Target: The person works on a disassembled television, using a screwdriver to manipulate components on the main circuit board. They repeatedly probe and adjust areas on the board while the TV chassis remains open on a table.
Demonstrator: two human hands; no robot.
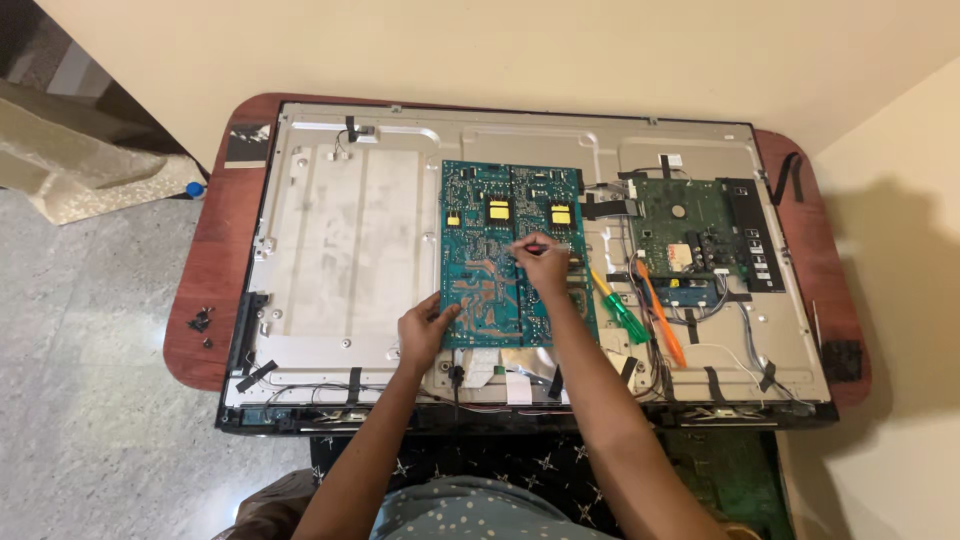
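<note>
The right hand sat on the middle of the teal circuit board, its fingers pinched together around a thin tool with a reddish tip. The tool was too small to name for certain; it looked like a small screwdriver or probe, held low and close so the tip could be placed finely. The left hand rested at the board's near left corner, fingers spread and curled over its edge, thumb on top, which seemed meant to keep the board from shifting under the tool.

The board lay solder side up, near the middle of the grey metal back of a flat television panel, which lay face down. That panel covered nearly the whole red-brown worktop, leaving only the rounded corners and side edges bare.

Just right of the board, a green-handled screwdriver and an orange-handled one lay on the panel, angled toward the near edge and within easy reach of the right hand. Beyond them, toward the worktop's right edge, a smaller green circuit board was still mounted with its wires attached. A few dark screws sat together by the worktop's left edge, apparently set well apart from the work so they would not roll under it.
</note>
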